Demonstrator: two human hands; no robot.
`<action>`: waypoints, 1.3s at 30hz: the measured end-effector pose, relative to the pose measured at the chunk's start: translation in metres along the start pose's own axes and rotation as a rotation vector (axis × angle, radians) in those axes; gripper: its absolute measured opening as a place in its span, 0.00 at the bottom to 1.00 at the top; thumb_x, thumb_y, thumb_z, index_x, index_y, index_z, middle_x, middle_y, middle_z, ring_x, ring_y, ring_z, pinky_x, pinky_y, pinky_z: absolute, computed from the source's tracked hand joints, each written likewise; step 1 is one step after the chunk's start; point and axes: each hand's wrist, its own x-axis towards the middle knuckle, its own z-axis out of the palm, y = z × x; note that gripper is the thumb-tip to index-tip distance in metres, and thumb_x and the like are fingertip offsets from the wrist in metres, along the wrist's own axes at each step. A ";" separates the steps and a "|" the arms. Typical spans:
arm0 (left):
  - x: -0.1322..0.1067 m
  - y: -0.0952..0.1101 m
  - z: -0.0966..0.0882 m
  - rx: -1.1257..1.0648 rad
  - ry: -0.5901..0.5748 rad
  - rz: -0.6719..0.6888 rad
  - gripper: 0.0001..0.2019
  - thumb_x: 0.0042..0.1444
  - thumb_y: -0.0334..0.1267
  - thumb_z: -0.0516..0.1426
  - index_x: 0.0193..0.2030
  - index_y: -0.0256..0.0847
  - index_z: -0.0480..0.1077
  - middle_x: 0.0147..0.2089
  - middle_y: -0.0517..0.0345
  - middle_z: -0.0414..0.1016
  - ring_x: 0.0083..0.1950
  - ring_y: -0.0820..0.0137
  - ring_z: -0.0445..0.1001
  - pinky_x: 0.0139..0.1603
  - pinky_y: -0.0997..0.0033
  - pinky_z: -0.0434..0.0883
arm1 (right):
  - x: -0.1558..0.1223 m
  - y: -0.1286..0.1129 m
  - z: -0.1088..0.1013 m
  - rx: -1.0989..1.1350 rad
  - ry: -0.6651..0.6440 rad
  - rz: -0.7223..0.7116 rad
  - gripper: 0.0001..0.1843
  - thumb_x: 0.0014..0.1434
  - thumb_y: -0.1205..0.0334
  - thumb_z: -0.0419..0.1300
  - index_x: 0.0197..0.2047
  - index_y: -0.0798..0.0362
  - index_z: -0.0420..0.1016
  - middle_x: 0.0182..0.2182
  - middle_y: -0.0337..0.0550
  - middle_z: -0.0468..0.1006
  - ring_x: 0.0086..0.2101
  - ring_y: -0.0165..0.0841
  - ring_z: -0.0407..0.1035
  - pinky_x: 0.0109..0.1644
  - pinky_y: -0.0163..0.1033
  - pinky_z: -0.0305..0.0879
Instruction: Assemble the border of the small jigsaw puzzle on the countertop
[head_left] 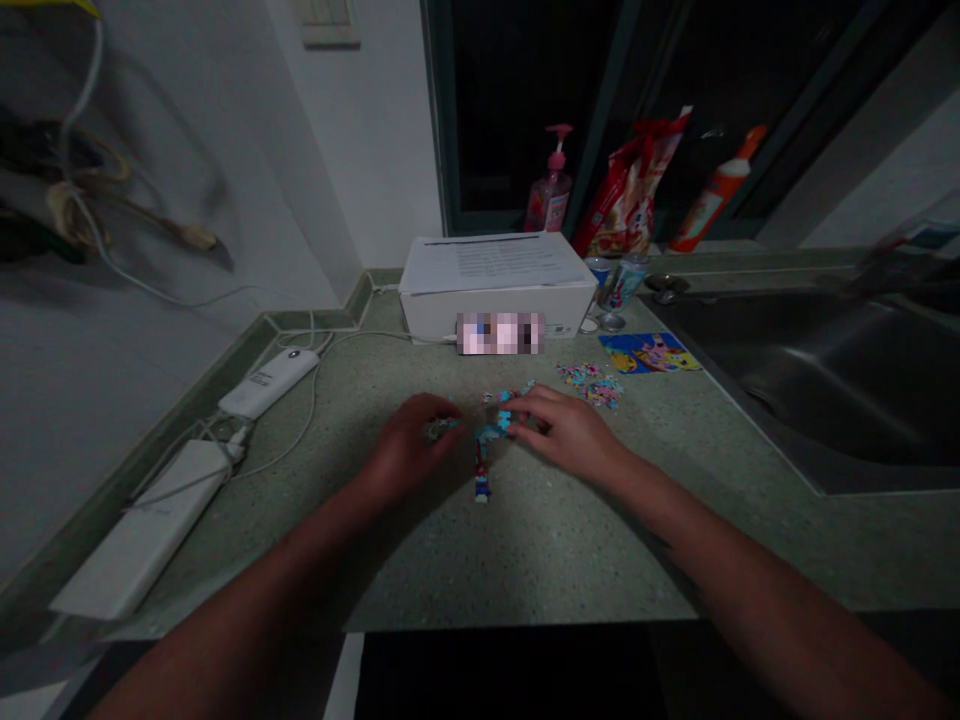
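- The left hand's (411, 440) fingers (436, 414) are curled in together over a small piece at their tips. The dim light hides whether they pinch it or only press on it.
- The right hand's (564, 432) fingers (526, 404) are bent and close together, their tips resting on the joined puzzle pieces (491, 428). I cannot tell whether they grip.
- The joined puzzle pieces lie flat between the two hands, with a narrow strip of them running toward 6 o'clock.
- A heap of loose pieces (592, 384) lies at 2 o'clock of the right hand, near it but apart from it.
- Just past the heap, at 2 o'clock, lies a flat picture card (649, 352).
- A white box (495, 290) stands at 12 o'clock, with a printed sheet on top, and a can (624, 282) is at its right end.
- The counter (525, 550) is speckled grey-green stone.
- A steel sink (825, 390) is sunk in it at 3 o'clock.
- Two white power banks (142, 540) with cables lie at 9 o'clock, along the pale wall (360, 130).
- A pink pump bottle (551, 192), a red bag (630, 190) and an orange-capped bottle (714, 196) stand before the dark window (510, 100).
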 end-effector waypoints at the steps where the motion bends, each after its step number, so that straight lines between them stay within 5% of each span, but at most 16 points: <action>1: 0.001 0.000 0.000 -0.057 -0.009 -0.032 0.11 0.69 0.44 0.58 0.52 0.43 0.76 0.53 0.44 0.84 0.54 0.55 0.80 0.59 0.46 0.78 | 0.000 -0.004 0.004 0.007 0.007 -0.022 0.14 0.71 0.61 0.66 0.58 0.45 0.83 0.44 0.44 0.84 0.42 0.37 0.80 0.46 0.42 0.74; 8: 0.002 0.004 0.010 -0.488 -0.107 -0.119 0.06 0.61 0.43 0.64 0.39 0.45 0.74 0.39 0.51 0.83 0.40 0.62 0.80 0.46 0.57 0.78 | 0.001 -0.025 0.026 -0.047 -0.023 -0.164 0.13 0.74 0.58 0.64 0.58 0.45 0.84 0.43 0.44 0.85 0.41 0.36 0.80 0.42 0.40 0.73; 18: 0.013 -0.004 -0.022 -0.385 0.076 -0.267 0.06 0.57 0.40 0.65 0.36 0.44 0.74 0.34 0.57 0.81 0.35 0.65 0.78 0.41 0.62 0.74 | -0.002 -0.010 0.019 -0.044 0.023 -0.120 0.13 0.74 0.58 0.63 0.59 0.47 0.82 0.46 0.46 0.85 0.43 0.38 0.81 0.44 0.43 0.76; 27: 0.001 0.009 0.011 -0.531 -0.157 -0.171 0.07 0.58 0.40 0.67 0.37 0.44 0.75 0.36 0.54 0.82 0.37 0.64 0.79 0.42 0.61 0.76 | 0.000 -0.030 0.028 -0.078 -0.022 -0.170 0.12 0.74 0.55 0.65 0.57 0.46 0.83 0.43 0.44 0.86 0.42 0.38 0.81 0.43 0.42 0.76; 32: 0.008 -0.004 -0.015 -0.218 -0.011 -0.218 0.01 0.60 0.35 0.63 0.39 0.43 0.77 0.37 0.55 0.83 0.38 0.63 0.80 0.44 0.62 0.76 | 0.000 -0.028 0.024 -0.091 -0.009 -0.123 0.16 0.74 0.56 0.64 0.62 0.47 0.79 0.51 0.47 0.85 0.45 0.39 0.82 0.46 0.44 0.78; 35: 0.012 -0.016 -0.034 0.076 0.091 -0.215 0.07 0.62 0.31 0.61 0.45 0.43 0.79 0.41 0.52 0.85 0.42 0.61 0.81 0.47 0.59 0.75 | -0.002 -0.019 0.016 -0.109 0.027 -0.097 0.14 0.74 0.59 0.62 0.60 0.47 0.80 0.51 0.48 0.85 0.46 0.41 0.82 0.46 0.45 0.78; 39: 0.011 -0.025 -0.035 0.164 -0.043 -0.148 0.08 0.63 0.31 0.61 0.43 0.45 0.82 0.43 0.51 0.85 0.44 0.59 0.81 0.50 0.57 0.75 | -0.003 -0.010 0.005 -0.116 0.072 -0.076 0.13 0.74 0.61 0.60 0.59 0.47 0.80 0.47 0.48 0.85 0.42 0.40 0.82 0.43 0.44 0.78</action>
